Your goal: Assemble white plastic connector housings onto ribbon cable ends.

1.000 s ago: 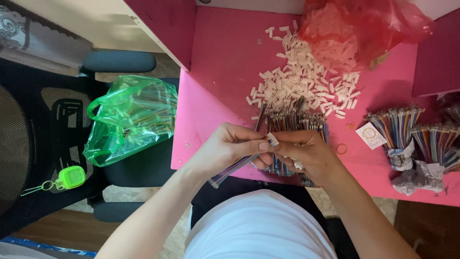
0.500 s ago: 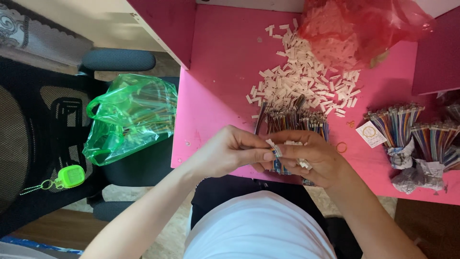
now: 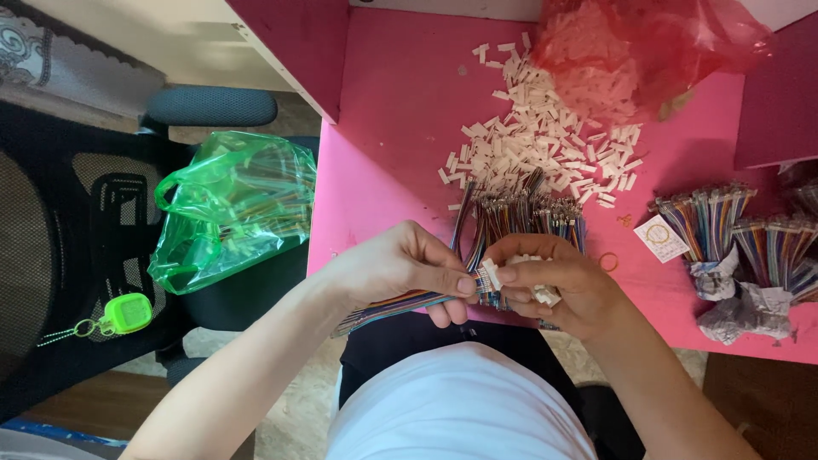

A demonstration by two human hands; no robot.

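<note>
My left hand (image 3: 400, 268) pinches the end of a flat multicoloured ribbon cable (image 3: 392, 305) that trails down to the left. My right hand (image 3: 554, 285) presses a small white plastic connector (image 3: 492, 273) onto that cable end and cups a few more white connectors in its palm. Both hands meet at the near edge of the pink table (image 3: 400, 128). Just beyond them lies a loose bunch of multicoloured cables (image 3: 520, 213). Further back spreads a heap of white connectors (image 3: 537, 136).
A red plastic bag (image 3: 630, 51) with more white connectors sits at the back. Bundled cable sets (image 3: 733, 230) wrapped at the base lie at the right. A green plastic bag (image 3: 230, 209) rests on a black chair at the left, with a green key tag (image 3: 123, 313) beside it.
The cable in my left hand swung from upright to lying down to the left. The two hands stayed pressed together at the table's near edge, connector at the cable end.
</note>
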